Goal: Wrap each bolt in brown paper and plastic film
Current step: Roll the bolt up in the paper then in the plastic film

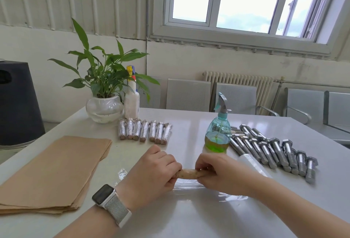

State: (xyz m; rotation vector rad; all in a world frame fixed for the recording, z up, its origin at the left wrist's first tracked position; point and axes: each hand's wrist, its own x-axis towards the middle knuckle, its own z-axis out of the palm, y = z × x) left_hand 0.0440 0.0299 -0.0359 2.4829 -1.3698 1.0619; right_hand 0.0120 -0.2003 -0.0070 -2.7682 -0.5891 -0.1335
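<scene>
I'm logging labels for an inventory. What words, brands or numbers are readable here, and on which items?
None can be read.
White spray bottle: no legible label.
Blue-green spray bottle: no print visible.
Watch: screen dark.
Bare bolts: any head markings too small to read.

Daylight poured in bright from the window [244, 2], glare sheened the table [189, 218], edges bowed wide, bolts [274, 152] went slightly soft

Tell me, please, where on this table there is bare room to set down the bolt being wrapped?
Bare tabletop lies near the front edge, below the plastic film, and between the wrapped bolts and the brown paper stack. It is crowded right of the spray bottle, among the unwrapped bolts.
</scene>
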